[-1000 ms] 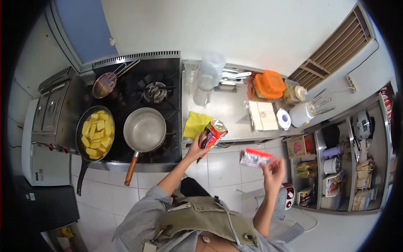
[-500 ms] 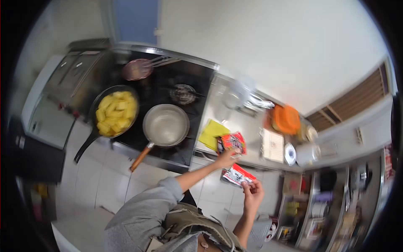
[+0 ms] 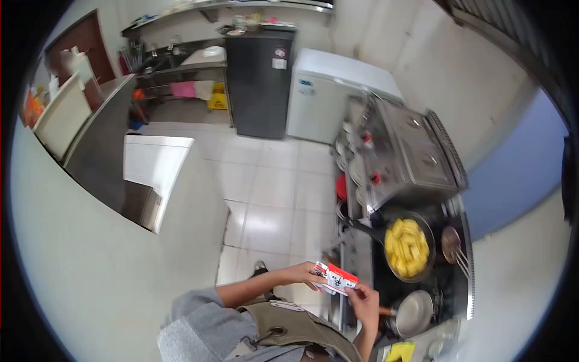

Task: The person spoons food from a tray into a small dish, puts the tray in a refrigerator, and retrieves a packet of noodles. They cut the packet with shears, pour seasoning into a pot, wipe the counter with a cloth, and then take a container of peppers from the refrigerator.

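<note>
While the left hand (image 3: 307,274) and the right hand (image 3: 364,303) each pinch the red-and-white packet (image 3: 342,279) between thumb and fingers, near the stove (image 3: 386,288), we find no tear in it, though blur keeps us from certifying the seal. We record yellow pieces (image 3: 407,247) already in the frying pan (image 3: 431,247), and no packet contents visibly out yet.

No text is legible — dark print (image 3: 338,282) on the sachet (image 3: 346,274) and a blue label (image 3: 306,87) on the freezer (image 3: 312,114) are blurred.
</note>
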Motion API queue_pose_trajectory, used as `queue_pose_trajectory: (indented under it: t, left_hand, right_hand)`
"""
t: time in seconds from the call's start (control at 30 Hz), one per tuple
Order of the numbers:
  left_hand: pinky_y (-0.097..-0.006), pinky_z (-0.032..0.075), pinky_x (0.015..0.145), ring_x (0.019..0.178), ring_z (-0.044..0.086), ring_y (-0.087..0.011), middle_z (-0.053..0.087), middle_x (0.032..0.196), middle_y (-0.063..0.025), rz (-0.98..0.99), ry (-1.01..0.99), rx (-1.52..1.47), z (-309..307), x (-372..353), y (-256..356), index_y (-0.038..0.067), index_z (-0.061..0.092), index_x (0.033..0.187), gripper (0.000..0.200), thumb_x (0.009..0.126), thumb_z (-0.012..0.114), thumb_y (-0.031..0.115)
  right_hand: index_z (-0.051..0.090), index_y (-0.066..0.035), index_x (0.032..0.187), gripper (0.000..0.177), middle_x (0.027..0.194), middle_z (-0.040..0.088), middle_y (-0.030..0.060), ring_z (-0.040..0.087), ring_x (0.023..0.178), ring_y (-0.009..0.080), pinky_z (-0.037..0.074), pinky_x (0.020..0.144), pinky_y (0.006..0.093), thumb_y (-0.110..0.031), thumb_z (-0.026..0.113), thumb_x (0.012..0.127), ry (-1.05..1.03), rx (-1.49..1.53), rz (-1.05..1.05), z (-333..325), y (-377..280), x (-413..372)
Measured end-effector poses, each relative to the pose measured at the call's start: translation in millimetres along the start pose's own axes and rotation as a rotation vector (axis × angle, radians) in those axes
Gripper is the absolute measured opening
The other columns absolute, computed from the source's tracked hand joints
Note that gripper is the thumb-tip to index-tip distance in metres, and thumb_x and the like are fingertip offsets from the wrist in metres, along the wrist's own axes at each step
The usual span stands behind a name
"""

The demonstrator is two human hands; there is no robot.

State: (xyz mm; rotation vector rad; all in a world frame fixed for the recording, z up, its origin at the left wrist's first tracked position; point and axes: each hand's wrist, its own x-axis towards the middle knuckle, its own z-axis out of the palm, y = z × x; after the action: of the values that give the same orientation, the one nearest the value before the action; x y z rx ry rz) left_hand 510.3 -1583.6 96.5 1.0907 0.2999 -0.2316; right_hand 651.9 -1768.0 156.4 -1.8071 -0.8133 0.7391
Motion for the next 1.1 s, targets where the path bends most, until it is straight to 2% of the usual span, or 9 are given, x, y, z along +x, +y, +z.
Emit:
queue_pose_trajectory:
  t: [0.17, 0.23, 0.3, 0.37, 0.5, 0.63, 0.77, 0.87, 1.1]
  left_hand:
    - [-0.0319, 0.05, 0.082, 0.095, 0.058, -0.0147, 0.061, 0.105, -0.0068, 0.356, 0.503, -0.28, -120.2, -89.4, 16.4, 0.001, 0.056, 0.111, 0.033, 0.084, 0.061, 0.02]
    - [-0.0315, 0.051, 0.08, 0.095, 0.058, -0.0149, 0.061, 0.104, -0.0067, 0.385, 0.705, -0.262, -173.7, -118.9, 17.1, 0.002, 0.055, 0.113, 0.036, 0.083, 0.062, 0.02]
    - [-0.031, 0.052, 0.078, 0.095, 0.058, -0.0151, 0.061, 0.104, -0.0062, 0.355, 0.835, -0.273, -207.5, -148.4, 29.1, 0.002, 0.053, 0.115, 0.038, 0.082, 0.063, 0.019]
    - [-0.0295, 0.053, 0.073, 0.093, 0.058, -0.0153, 0.058, 0.105, -0.0063, 0.537, 1.156, -0.246, -230.3, -177.4, 51.9, 0.006, 0.05, 0.118, 0.039, 0.082, 0.063, 0.016]
    - [-0.0276, 0.054, 0.069, 0.093, 0.057, -0.0147, 0.055, 0.106, -0.0055, 0.654, 1.278, -0.283, -293.1, -199.4, 60.6, 0.009, 0.048, 0.12, 0.04, 0.083, 0.062, 0.011]
    - [-0.0282, 0.054, 0.072, 0.101, 0.054, -0.0157, 0.053, 0.115, -0.0046, 0.635, 1.38, -0.095, -359.7, -199.3, 64.7, 0.011, 0.048, 0.125, 0.035, 0.09, 0.052, 0.015]
    - [-0.0316, 0.052, 0.077, 0.109, 0.051, -0.017, 0.048, 0.126, -0.0062, 0.816, 1.169, -0.246, -415.6, -202.9, 91.8, 0.009, 0.043, 0.131, 0.054, 0.085, 0.058, 0.035]
    - [-0.0311, 0.053, 0.074, 0.096, 0.058, -0.016, 0.056, 0.113, -0.0069, 0.734, 1.368, -0.423, -465.1, -212.0, 88.7, 0.006, 0.047, 0.125, 0.047, 0.084, 0.063, 0.021]
    - [-0.0244, 0.046, 0.079, 0.086, 0.058, -0.0095, 0.063, 0.096, -0.0028, 1.174, 1.891, -0.865, -492.5, -252.3, 90.0, 0.004, 0.059, 0.108, 0.025, 0.086, 0.06, 0.017]
  right_hand:
    - [0.063, 0.002, 0.076, 0.014, 0.067, 0.061, 0.0036, 0.052, 0.057, 0.0077, 0.038, 0.053, 0.0211, -0.012, 0.063, 0.081, -0.457, 1.008, 0.072, 100.0, -72.5, 122.6]
    - [0.063, 0.002, 0.078, 0.019, 0.069, 0.061, 0.0045, 0.053, 0.057, 0.0095, 0.038, 0.052, 0.0218, -0.017, 0.065, 0.08, -0.804, 1.4, 0.352, 163.1, -68.8, 188.2]
    - [0.064, 0.001, 0.077, 0.018, 0.071, 0.061, 0.0033, 0.053, 0.06, 0.0091, 0.038, 0.054, 0.0223, -0.016, 0.065, 0.08, -0.481, -0.428, -0.381, 218.3, -71.2, 242.7]
    - [0.062, 0.002, 0.074, 0.013, 0.069, 0.06, 0.0031, 0.052, 0.061, 0.0092, 0.038, 0.057, 0.022, -0.01, 0.064, 0.078, -0.621, -0.169, -0.241, 247.0, -106.2, 264.1]
    - [0.062, 0.001, 0.073, 0.015, 0.069, 0.059, -0.002, 0.048, 0.061, 0.0039, 0.036, 0.056, 0.0193, -0.011, 0.064, 0.081, -0.888, 0.435, -0.103, 285.0, -158.5, 306.8]
    - [0.064, 0.0, 0.078, 0.013, 0.066, 0.059, -0.0007, 0.046, 0.057, 0.0033, 0.038, 0.052, 0.02, -0.012, 0.065, 0.081, -0.699, -0.2, -0.319, 369.8, -160.6, 379.6]
    - [0.063, 0.0, 0.08, 0.014, 0.063, 0.056, -0.0036, 0.043, 0.055, 0.0021, 0.035, 0.05, 0.0192, -0.014, 0.065, 0.082, -1.085, 0.019, -0.29, 468.4, -177.6, 445.1]
    - [0.062, 0.0, 0.08, 0.016, 0.061, 0.051, -0.0049, 0.041, 0.056, 0.0021, 0.033, 0.049, 0.0206, -0.016, 0.064, 0.082, -1.412, 0.057, -0.287, 556.5, -203.4, 487.2]
    - [0.062, -0.001, 0.09, 0.018, 0.072, 0.058, -0.0001, 0.05, 0.066, 0.0068, 0.04, 0.057, 0.0226, -0.018, 0.059, 0.085, -2.035, -0.025, -0.629, 734.1, -284.7, 501.0]
